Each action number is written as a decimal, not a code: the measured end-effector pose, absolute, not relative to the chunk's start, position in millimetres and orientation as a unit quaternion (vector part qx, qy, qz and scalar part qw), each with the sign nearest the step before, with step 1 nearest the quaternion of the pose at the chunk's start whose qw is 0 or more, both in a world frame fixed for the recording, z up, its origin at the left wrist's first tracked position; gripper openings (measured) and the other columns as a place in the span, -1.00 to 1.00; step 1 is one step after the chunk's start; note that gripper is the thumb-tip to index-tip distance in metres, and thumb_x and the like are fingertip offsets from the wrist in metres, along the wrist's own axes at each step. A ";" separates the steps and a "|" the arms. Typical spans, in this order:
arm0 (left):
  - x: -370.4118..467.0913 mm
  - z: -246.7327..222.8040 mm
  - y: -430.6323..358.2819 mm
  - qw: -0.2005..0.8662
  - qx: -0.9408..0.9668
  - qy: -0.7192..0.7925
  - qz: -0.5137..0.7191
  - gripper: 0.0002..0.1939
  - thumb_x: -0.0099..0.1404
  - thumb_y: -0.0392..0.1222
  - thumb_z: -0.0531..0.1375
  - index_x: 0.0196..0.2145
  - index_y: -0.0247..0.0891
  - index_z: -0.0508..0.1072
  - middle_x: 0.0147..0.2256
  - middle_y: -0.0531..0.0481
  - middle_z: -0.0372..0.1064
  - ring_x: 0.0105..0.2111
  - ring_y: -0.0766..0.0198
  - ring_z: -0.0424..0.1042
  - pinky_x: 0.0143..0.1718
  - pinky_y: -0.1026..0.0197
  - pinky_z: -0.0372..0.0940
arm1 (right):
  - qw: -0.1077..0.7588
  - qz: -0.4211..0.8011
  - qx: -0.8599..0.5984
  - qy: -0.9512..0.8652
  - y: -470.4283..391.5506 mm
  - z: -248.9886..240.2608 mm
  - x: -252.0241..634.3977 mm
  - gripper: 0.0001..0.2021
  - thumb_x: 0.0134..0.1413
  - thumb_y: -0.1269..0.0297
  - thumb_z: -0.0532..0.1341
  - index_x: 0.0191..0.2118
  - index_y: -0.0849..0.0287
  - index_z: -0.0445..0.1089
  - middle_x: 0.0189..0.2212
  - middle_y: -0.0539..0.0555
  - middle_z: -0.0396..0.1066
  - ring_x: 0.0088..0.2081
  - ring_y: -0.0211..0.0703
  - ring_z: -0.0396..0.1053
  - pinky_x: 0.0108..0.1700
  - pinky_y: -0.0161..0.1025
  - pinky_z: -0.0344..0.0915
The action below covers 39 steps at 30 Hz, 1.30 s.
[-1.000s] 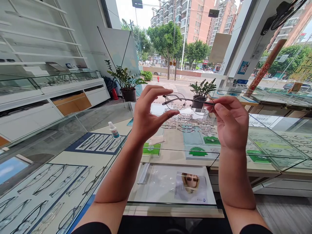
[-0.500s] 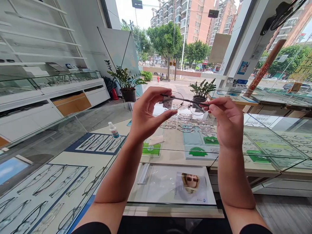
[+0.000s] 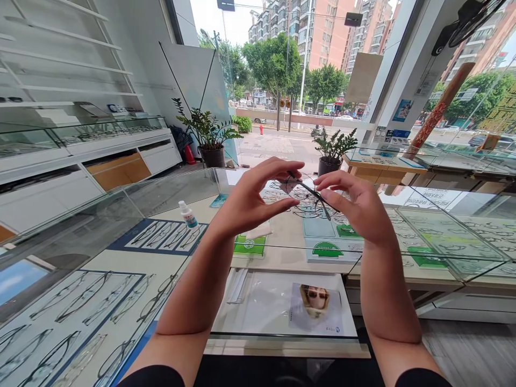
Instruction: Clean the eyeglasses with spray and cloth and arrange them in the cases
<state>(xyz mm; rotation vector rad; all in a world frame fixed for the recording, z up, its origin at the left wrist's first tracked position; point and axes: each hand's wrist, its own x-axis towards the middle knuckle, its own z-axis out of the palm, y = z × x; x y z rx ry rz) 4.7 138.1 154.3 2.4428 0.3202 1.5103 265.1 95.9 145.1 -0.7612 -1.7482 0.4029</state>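
Looking light and bendable, these glasses (image 3: pixel 308 189) want rim holds: right hand (image 3: pixel 363 208) pinching, left hand (image 3: pixel 250 200) curved round, its contact unclear.

Head view faces forward-down, seemingly near left hand (image 3: pixel 252 201) and right hand (image 3: pixel 358 207).

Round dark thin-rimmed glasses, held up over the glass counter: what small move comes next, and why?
I'd gently level the glasses, perhaps: their dark frame slants down toward the right hand, while the left hand is at the higher end, its thumb and fingers spread.
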 end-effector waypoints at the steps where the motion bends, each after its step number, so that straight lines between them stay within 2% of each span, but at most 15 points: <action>1: 4.6 154.4 137.8 0.128 0.843 0.107 0.512 -0.37 0.36 0.06 0.55 0.31 -0.08 0.61 0.09 -0.25 0.63 0.08 0.04 0.65 0.16 0.03 0.58 | 0.549 0.192 -0.322 -0.747 97.2 144.5 265.1 -0.90 0.34 0.17 0.41 -0.18 0.04 0.67 -0.07 0.06 0.71 0.03 -0.02 0.62 0.15 0.01 0.50; 5: 3.7 155.2 137.7 0.141 0.846 0.100 0.505 -0.37 0.36 0.04 0.56 0.31 -0.07 0.62 0.10 -0.25 0.63 0.08 0.03 0.64 0.17 0.02 0.57 | 0.532 0.268 -0.311 -0.741 103.1 142.6 265.9 -0.85 0.31 0.12 0.45 -0.19 0.07 0.70 -0.15 0.06 0.73 -0.13 -0.09 0.62 0.02 -0.06 0.56; 13: 5.4 155.4 138.4 0.162 0.843 0.107 0.502 -0.39 0.35 0.08 0.56 0.29 -0.06 0.63 0.05 -0.22 0.62 0.07 0.02 0.63 0.17 0.00 0.55 | 0.536 0.316 -0.295 -0.725 106.6 141.1 264.0 -0.78 0.25 0.05 0.51 -0.21 0.10 0.71 -0.27 0.06 0.72 -0.22 -0.13 0.63 -0.10 -0.13 0.60; 15: 6.7 156.1 137.1 0.140 0.844 0.115 0.505 -0.37 0.36 0.11 0.54 0.31 -0.05 0.60 0.09 -0.23 0.59 0.11 -0.01 0.60 0.20 -0.04 0.53 | 0.549 0.310 -0.296 -0.718 108.2 139.6 262.8 -0.77 0.24 0.04 0.52 -0.22 0.11 0.71 -0.29 0.07 0.72 -0.23 -0.12 0.64 -0.11 -0.12 0.61; 18: 7.1 159.3 129.4 0.053 0.822 0.150 0.546 -0.35 0.32 0.18 0.55 0.28 -0.02 0.60 0.17 -0.22 0.51 0.23 -0.09 0.50 0.28 -0.13 0.47 | 0.584 0.280 -0.314 -0.694 112.7 137.1 260.7 -0.76 0.26 0.03 0.50 -0.21 0.10 0.71 -0.28 0.07 0.72 -0.22 -0.10 0.65 -0.09 -0.09 0.63; 20: 7.1 161.4 120.6 -0.006 0.791 0.176 0.587 -0.49 0.35 0.16 0.53 0.16 -0.02 0.65 0.13 -0.18 0.51 0.19 -0.07 0.49 0.27 -0.13 0.46 | 0.616 0.245 -0.326 -0.674 115.6 135.2 257.6 -0.78 0.28 0.04 0.48 -0.18 0.09 0.71 -0.25 0.07 0.73 -0.18 -0.08 0.66 -0.03 -0.06 0.64; 22: 8.5 162.2 111.3 -0.027 0.768 0.201 0.607 -0.73 0.44 0.07 0.46 -0.02 -0.07 0.69 -0.05 -0.12 0.56 -0.02 0.05 0.54 0.12 -0.04 0.50 | 0.639 0.205 -0.335 -0.661 116.3 133.4 251.6 -0.80 0.30 0.07 0.46 -0.15 0.08 0.70 -0.20 0.07 0.73 -0.15 -0.07 0.67 0.03 -0.03 0.62; 23: 10.2 161.8 107.3 -0.021 0.766 0.216 0.605 -0.80 0.48 0.04 0.43 -0.11 -0.10 0.69 -0.17 -0.08 0.56 -0.15 0.12 0.52 0.00 0.02 0.50 | 0.645 0.185 -0.337 -0.660 115.5 132.6 247.4 -0.81 0.32 0.09 0.44 -0.14 0.08 0.70 -0.18 0.07 0.73 -0.14 -0.07 0.66 0.04 -0.02 0.62; 25: 15.9 159.6 101.8 0.022 0.774 0.252 0.581 -0.75 0.53 0.03 0.38 -0.23 -0.16 0.68 -0.36 -0.01 0.53 -0.36 0.23 0.43 -0.24 0.14 0.41 | 0.652 0.139 -0.336 -0.665 111.7 131.3 237.2 -0.84 0.37 0.12 0.40 -0.14 0.06 0.68 -0.15 0.08 0.73 -0.11 -0.05 0.66 0.07 -0.01 0.59; 28: 26.7 153.5 101.3 0.110 0.779 0.285 0.548 -0.64 0.52 0.15 0.37 -0.22 -0.20 0.72 -0.46 0.02 0.48 -0.48 0.30 0.30 -0.44 0.19 0.20 | 0.654 0.050 -0.329 -0.680 104.4 129.7 220.6 -0.87 0.44 0.18 0.34 -0.16 0.03 0.64 -0.10 0.10 0.72 -0.02 0.02 0.65 0.12 0.04 0.56; 33: 34.8 139.0 115.2 0.222 0.725 0.313 0.572 -0.52 0.39 0.32 0.44 -0.19 -0.18 0.75 -0.59 0.11 0.20 -0.53 0.32 0.11 -0.49 0.18 -0.01 | 0.637 -0.061 -0.335 -0.692 105.2 121.9 199.1 -0.86 0.51 0.26 0.25 -0.09 0.01 0.58 -0.03 0.17 0.71 0.06 0.12 0.65 0.19 0.12 0.50; 39: 32.0 120.2 146.7 0.326 0.654 0.349 0.587 -0.48 0.25 0.35 0.50 -0.30 -0.20 0.67 -0.50 0.04 0.35 -0.45 0.27 0.27 -0.44 0.19 0.12 | 0.575 -0.051 -0.413 -0.705 118.5 102.9 183.8 -0.85 0.44 0.30 0.21 0.02 0.03 0.50 0.05 0.25 0.69 0.07 0.22 0.64 0.16 0.16 0.50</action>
